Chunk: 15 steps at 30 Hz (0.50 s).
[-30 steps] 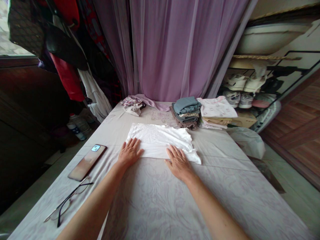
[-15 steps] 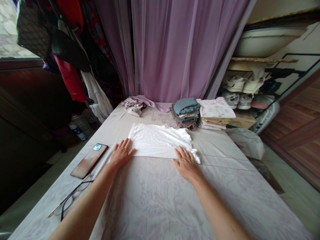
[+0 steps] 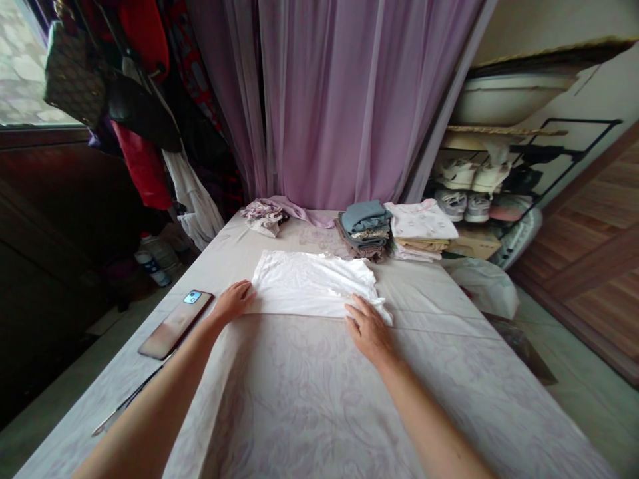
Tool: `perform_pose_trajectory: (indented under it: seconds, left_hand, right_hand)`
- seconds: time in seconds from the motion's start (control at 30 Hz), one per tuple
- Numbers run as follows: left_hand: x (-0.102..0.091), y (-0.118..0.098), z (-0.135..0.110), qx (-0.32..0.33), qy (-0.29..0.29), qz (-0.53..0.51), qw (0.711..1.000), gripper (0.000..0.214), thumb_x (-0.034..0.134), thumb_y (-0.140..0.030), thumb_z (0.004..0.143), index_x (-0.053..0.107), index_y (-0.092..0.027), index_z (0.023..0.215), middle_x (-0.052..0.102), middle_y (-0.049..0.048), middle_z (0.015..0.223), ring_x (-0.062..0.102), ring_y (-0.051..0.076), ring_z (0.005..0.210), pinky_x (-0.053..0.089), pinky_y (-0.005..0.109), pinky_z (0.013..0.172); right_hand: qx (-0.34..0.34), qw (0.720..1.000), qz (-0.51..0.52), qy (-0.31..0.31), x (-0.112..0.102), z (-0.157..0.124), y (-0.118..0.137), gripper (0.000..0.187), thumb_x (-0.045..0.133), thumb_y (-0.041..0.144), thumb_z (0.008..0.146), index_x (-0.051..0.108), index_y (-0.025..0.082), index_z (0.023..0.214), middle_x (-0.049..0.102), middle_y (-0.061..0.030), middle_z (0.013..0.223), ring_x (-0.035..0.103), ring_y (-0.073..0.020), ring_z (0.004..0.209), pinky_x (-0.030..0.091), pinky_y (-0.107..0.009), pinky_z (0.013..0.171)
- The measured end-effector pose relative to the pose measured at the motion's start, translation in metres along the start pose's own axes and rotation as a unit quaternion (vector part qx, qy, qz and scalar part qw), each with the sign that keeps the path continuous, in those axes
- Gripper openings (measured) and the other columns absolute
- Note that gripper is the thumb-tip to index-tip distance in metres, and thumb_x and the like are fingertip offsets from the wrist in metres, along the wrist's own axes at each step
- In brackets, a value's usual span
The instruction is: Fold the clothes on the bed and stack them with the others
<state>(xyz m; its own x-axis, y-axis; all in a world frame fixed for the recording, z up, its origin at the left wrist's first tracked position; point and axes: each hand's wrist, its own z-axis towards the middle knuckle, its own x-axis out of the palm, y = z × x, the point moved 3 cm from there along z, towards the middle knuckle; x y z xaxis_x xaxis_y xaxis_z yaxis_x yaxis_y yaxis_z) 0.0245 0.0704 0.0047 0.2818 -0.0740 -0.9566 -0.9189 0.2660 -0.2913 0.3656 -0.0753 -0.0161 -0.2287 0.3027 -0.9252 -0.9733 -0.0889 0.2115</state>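
Mid-frame, the white cloth (image 3: 309,281) could crease if the right hand (image 3: 368,329), resting unclenched, drags it; whether the left hand (image 3: 232,301) grips is unclear

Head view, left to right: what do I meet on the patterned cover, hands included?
Phone → left hand → white garment → right hand → pink-and-white-topped stack of folded clothes.
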Motion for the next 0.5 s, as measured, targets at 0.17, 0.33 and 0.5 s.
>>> perform_pose_trajectory:
  seconds: [0.17,0.33,0.5]
  left_hand:
    - [-0.008,0.0,0.015,-0.055,0.011,0.015,0.998,0.031,0.051,-0.034,0.087,0.067,-0.025,0.112,0.07,0.0075,0.12,0.063,0.026,0.112,0.047,0.033,0.094]
    - [-0.008,-0.002,0.038,-0.041,0.011,0.015,0.999,0.033,0.051,-0.033,0.086,0.066,-0.028,0.115,0.069,0.0053,0.123,0.062,0.025,0.114,0.046,0.031,0.095]
    - [-0.009,-0.005,0.073,-0.026,0.019,0.043,0.999,0.038,0.051,-0.031,0.086,0.064,-0.026,0.122,0.067,0.0068,0.128,0.062,0.025,0.116,0.046,0.032,0.096]
  right_hand:
    - [0.007,0.995,0.078,-0.069,-0.014,0.009,-0.014,0.039,0.037,0.027,0.095,0.072,0.019,0.11,0.067,-0.0097,0.125,0.061,-0.0195,0.117,0.046,-0.034,0.102]
    - [0.053,0.99,0.09,-0.097,-0.035,0.051,-0.041,0.038,0.039,0.027,0.092,0.072,0.021,0.109,0.071,-0.0076,0.117,0.064,-0.0202,0.11,0.048,-0.032,0.099]
    - [0.241,0.968,0.06,-0.022,-0.031,0.105,-0.09,0.039,0.05,0.033,0.087,0.067,0.022,0.121,0.072,-0.0085,0.115,0.068,-0.0224,0.099,0.051,-0.031,0.082]
